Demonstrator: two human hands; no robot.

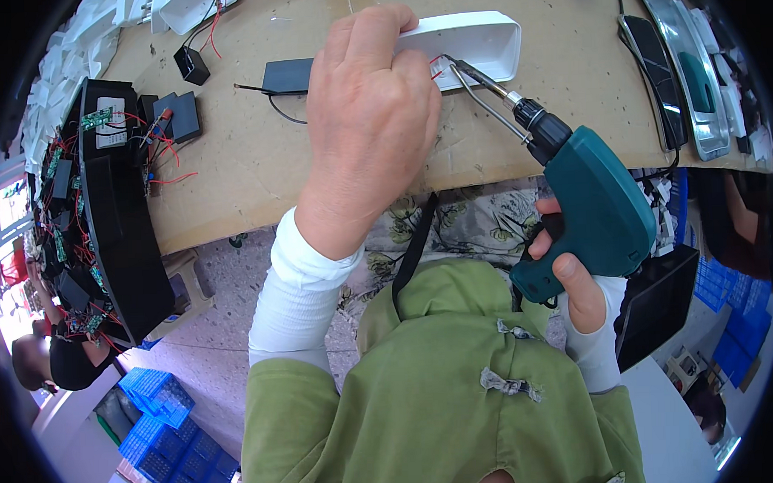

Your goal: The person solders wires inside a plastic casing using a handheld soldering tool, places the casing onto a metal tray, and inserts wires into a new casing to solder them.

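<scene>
My right hand (580, 290) grips a green pistol-shaped soldering gun (602, 200), with fingers at its trigger. Its metal tip and thin curved feed tube reach into a white plastic housing (495, 46), beside thin red wires (436, 65). The back of my left hand (369, 106) faces up, its fingers bent over the left end of that housing and pressing it to the table. Whether those fingertips also pinch a wire is hidden. A flat dark grey box (287, 77) with a black lead lies partly under my left hand.
At the left edge stands a black bin (117, 217) heaped with circuit boards and red wires. A small black box (191, 66) sits at the back left, near piled white housings (74, 61). A metal tray (682, 61) and phone (653, 70) lie right. Another person (67, 359) sits far left.
</scene>
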